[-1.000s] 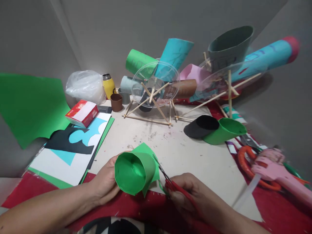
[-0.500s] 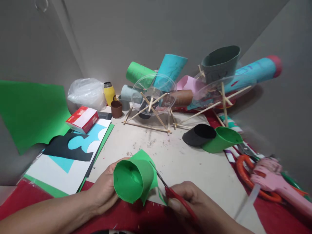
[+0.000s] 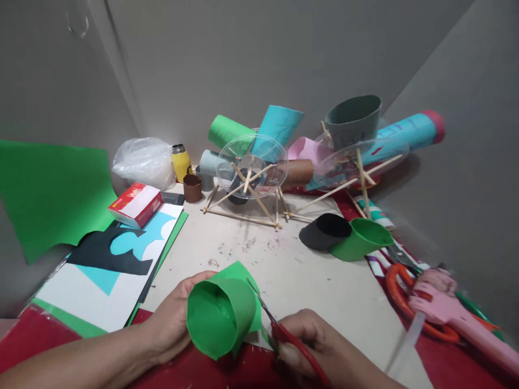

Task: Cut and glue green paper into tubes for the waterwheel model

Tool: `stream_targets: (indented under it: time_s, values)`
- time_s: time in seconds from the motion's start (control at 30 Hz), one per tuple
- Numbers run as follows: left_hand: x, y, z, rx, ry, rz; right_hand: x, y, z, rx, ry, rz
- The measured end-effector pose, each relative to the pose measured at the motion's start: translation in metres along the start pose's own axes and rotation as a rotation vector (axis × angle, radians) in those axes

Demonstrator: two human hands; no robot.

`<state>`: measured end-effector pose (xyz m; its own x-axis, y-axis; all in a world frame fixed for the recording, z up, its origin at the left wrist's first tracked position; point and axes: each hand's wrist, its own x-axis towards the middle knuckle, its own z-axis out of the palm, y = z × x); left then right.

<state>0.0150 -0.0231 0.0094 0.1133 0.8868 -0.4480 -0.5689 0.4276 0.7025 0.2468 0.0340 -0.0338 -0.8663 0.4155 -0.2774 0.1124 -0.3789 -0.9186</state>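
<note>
A green paper tube (image 3: 243, 308) with its open end facing me is held from the left by my left hand (image 3: 174, 316). A flat green sheet sticks out beyond its far end, with an uneven edge. In my right hand (image 3: 312, 346) are red-handled scissors (image 3: 286, 334), my fingers wrapped round the handles. The scissor blades lie against the green sheet's right edge, pointing up and left. A narrow green strip hangs beside the blades. The fingertips of my left hand are partly hidden behind the tube.
Behind stand stick frames with a clear disc (image 3: 253, 166) and coloured tubes. A black tube (image 3: 324, 232) and a green tube (image 3: 363, 240) lie right, near a pink glue gun (image 3: 450, 302) and orange-handled scissors (image 3: 395, 289). Paper sheets (image 3: 97, 294) and a red box (image 3: 138, 205) are left.
The view has shifted slightly, so the background objects appear lower. My hands still hold the green tube and the scissors, with the blades at almost the same place on the sheet's edge.
</note>
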Motion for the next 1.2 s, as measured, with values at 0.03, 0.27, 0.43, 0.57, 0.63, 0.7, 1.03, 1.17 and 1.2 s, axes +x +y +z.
stream_targets:
  time_s: [0.03,0.27,0.43,0.57,0.63,0.7,1.03,1.17,1.2]
  values:
    - [0.000,0.000,0.000,0.007,-0.003,0.000,0.000,-0.001,0.000,0.004,-0.003,-0.003]
    - [0.002,0.002,-0.003,0.015,-0.026,0.018,0.001,0.004,0.001,0.024,0.035,0.040]
    - [0.003,0.003,-0.005,0.041,-0.030,0.023,0.000,0.005,0.000,0.004,0.028,0.030]
    - [0.004,0.004,-0.005,0.064,-0.052,0.011,-0.001,-0.001,0.002,0.007,0.009,0.016]
    - [0.005,0.005,-0.005,0.082,-0.076,0.002,-0.002,-0.003,0.002,-0.013,0.001,0.011]
    - [0.005,0.006,-0.007,0.094,-0.097,-0.001,-0.002,-0.003,0.002,-0.026,-0.006,0.006]
    - [0.012,0.002,-0.024,0.101,-0.177,0.017,-0.001,-0.009,0.003,-0.019,-0.019,-0.014]
    - [0.012,0.007,-0.022,0.112,-0.188,0.011,-0.001,-0.012,0.004,-0.034,-0.025,0.002]
    - [0.011,0.009,-0.022,0.126,-0.195,0.009,-0.001,-0.012,0.004,-0.037,-0.031,0.007]
